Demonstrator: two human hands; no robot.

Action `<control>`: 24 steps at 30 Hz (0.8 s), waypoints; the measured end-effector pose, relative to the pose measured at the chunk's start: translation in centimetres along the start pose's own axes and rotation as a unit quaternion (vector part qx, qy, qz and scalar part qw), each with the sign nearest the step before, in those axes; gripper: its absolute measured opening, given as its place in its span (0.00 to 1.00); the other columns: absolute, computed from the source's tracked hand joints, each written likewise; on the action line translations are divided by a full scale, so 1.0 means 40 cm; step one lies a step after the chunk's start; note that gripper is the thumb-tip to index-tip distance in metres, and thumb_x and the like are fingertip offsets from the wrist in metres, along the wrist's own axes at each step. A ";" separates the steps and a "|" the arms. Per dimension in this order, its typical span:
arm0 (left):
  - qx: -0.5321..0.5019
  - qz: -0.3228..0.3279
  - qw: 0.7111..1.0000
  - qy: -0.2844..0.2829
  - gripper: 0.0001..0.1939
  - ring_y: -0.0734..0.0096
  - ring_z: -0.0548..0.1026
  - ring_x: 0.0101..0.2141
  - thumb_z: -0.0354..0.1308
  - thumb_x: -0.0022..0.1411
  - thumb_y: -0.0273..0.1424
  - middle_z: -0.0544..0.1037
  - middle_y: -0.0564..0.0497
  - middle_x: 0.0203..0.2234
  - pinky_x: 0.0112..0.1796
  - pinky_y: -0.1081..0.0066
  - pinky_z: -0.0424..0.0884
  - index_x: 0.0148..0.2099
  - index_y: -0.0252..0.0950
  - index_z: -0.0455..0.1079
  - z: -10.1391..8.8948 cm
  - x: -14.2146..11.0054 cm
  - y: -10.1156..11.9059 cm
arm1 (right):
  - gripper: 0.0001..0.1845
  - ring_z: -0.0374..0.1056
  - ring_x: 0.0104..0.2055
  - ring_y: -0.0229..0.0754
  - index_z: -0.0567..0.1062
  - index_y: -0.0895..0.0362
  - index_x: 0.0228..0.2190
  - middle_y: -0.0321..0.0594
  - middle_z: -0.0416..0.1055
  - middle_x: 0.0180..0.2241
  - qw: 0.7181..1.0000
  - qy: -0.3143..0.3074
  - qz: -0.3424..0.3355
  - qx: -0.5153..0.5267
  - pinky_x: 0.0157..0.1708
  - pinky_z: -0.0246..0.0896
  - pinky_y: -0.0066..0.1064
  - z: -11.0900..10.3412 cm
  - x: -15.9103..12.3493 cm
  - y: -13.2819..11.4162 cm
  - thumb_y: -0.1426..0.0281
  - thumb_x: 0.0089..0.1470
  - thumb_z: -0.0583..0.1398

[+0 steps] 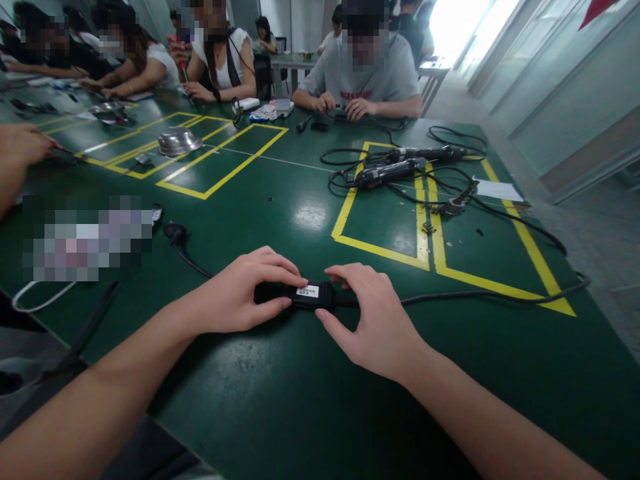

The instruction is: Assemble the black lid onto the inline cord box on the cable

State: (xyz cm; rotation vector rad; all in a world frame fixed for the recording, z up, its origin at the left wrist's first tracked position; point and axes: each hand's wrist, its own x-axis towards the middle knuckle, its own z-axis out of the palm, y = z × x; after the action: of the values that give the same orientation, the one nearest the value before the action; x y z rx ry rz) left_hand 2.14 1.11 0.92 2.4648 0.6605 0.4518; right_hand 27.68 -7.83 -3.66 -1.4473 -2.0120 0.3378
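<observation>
A small black in-line cable box [324, 295] with a white printed label lies on the green table in front of me. My left hand [253, 288] holds its left end, with the thumb on the near edge and the fingertips on the top and label. My right hand [373, 317] is around the box's right end with thumb and fingers apart, holding nothing that I can see. A black cable [465, 295] runs out to the right from under my right hand. On the other side, a cord leads to a black plug [175, 232].
Two black electric screwdrivers [390, 172] with tangled cords lie at the right inside yellow tape lines, near scattered small metal parts [429, 228]. A metal bowl [179, 141] stands back left. A blurred-out item [85, 243] lies left. Several people sit across the table.
</observation>
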 end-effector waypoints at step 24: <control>-0.001 -0.028 0.999 -0.016 0.13 0.60 0.81 0.46 0.67 0.70 0.32 0.83 0.48 0.45 0.49 0.63 0.76 0.55 0.41 0.80 0.008 0.001 0.005 | 0.14 0.78 0.53 0.58 0.82 0.51 0.50 0.47 0.84 0.50 0.999 -0.022 0.000 -0.025 0.54 0.67 0.54 -0.003 0.005 -0.005 0.65 0.64 0.72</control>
State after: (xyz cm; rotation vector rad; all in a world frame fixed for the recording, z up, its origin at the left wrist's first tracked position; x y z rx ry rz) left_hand 2.39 0.84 0.80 2.4403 0.7130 0.3897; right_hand 27.56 -7.76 -3.40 -1.4823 -2.0695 0.3237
